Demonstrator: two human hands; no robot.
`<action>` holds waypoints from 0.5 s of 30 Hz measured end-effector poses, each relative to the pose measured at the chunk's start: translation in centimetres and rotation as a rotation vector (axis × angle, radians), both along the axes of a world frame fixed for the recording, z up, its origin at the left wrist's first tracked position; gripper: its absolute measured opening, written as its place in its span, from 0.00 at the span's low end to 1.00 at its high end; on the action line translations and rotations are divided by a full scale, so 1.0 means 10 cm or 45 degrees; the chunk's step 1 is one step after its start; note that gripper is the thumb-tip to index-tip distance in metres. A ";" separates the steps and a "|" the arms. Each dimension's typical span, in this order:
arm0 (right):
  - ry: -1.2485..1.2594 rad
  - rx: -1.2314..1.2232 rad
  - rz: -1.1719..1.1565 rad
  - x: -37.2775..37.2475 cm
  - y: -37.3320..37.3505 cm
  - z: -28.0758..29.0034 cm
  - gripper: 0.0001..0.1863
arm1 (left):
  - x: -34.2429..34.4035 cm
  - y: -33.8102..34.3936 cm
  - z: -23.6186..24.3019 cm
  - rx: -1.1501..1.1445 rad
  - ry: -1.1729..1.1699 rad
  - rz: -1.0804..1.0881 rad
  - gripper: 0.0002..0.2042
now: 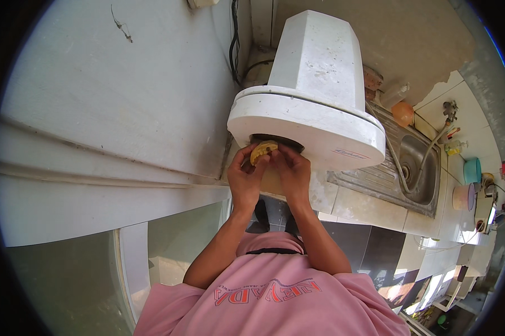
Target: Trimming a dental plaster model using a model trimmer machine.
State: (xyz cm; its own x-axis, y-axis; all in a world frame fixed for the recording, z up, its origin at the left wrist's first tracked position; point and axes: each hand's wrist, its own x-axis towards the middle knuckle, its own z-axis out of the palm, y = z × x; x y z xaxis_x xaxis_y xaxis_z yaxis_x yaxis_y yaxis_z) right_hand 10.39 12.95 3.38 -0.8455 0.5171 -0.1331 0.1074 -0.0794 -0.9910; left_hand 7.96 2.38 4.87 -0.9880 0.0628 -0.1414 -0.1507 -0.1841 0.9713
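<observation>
A lumpy yellow piece (263,150) with brown spots, whose kind I cannot tell, is between the fingertips of both hands. My left hand (245,178) pinches it from the left with thumb and fingers. From the right, my right hand (293,173) closes its fingers against it, and the thumbs come near each other. Just behind the fingers is the dark opening (297,147) in the front of a white machine (320,126) with a tapered, many-sided housing. The fingers hide part of this opening.
A steel sink (423,168) with a hose (402,173) is to the right on a tiled counter (370,208). An orange round thing (402,113), a teal tub (472,170) and a pink tub (463,197) stand around it. A white wall (123,101) runs along the left; black cables (234,50) hang behind.
</observation>
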 end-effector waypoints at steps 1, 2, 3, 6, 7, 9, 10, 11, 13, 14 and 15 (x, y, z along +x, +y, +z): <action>-0.012 -0.083 0.053 0.01 0.00 0.03 0.16 | 0.00 -0.01 -0.01 0.001 -0.002 0.001 0.16; -0.012 -0.082 0.056 0.01 0.00 0.08 0.16 | 0.00 -0.01 -0.01 0.027 0.043 -0.034 0.17; 0.031 -0.306 0.050 0.02 -0.02 0.13 0.16 | 0.00 -0.02 -0.02 0.052 0.089 -0.068 0.18; 0.090 -0.652 0.079 0.05 -0.02 0.18 0.17 | 0.00 -0.07 -0.10 -0.030 0.431 -0.122 0.19; 0.109 -0.774 0.111 0.06 -0.02 0.18 0.17 | 0.01 -0.08 -0.10 -0.031 0.431 -0.117 0.19; 0.118 -0.890 0.078 0.06 -0.02 0.16 0.17 | 0.02 -0.08 -0.10 -0.090 0.479 -0.119 0.21; 0.128 -1.007 0.045 0.05 -0.03 0.15 0.16 | 0.04 -0.06 -0.08 -0.089 0.478 -0.118 0.21; 0.127 -1.006 0.049 0.05 -0.03 0.15 0.16 | 0.07 -0.02 -0.03 -0.033 0.408 -0.038 0.20; 0.165 -1.046 -0.010 0.04 -0.05 0.14 0.14 | 0.06 -0.01 -0.02 0.025 0.338 0.045 0.20; 0.164 -1.045 -0.008 0.04 -0.05 0.14 0.14 | 0.04 -0.04 -0.04 0.144 0.100 0.033 0.19; 0.148 -1.016 -0.011 0.03 -0.04 0.14 0.13 | 0.01 -0.06 -0.05 0.263 -0.139 0.020 0.18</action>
State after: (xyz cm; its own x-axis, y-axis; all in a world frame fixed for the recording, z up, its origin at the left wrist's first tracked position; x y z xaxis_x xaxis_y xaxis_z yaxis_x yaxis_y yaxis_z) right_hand 10.73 12.56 4.80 -0.8732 0.3098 -0.3763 0.0033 -0.7683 -0.6400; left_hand 8.08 1.80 4.37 -0.9686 0.0863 -0.2331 -0.2483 -0.3804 0.8909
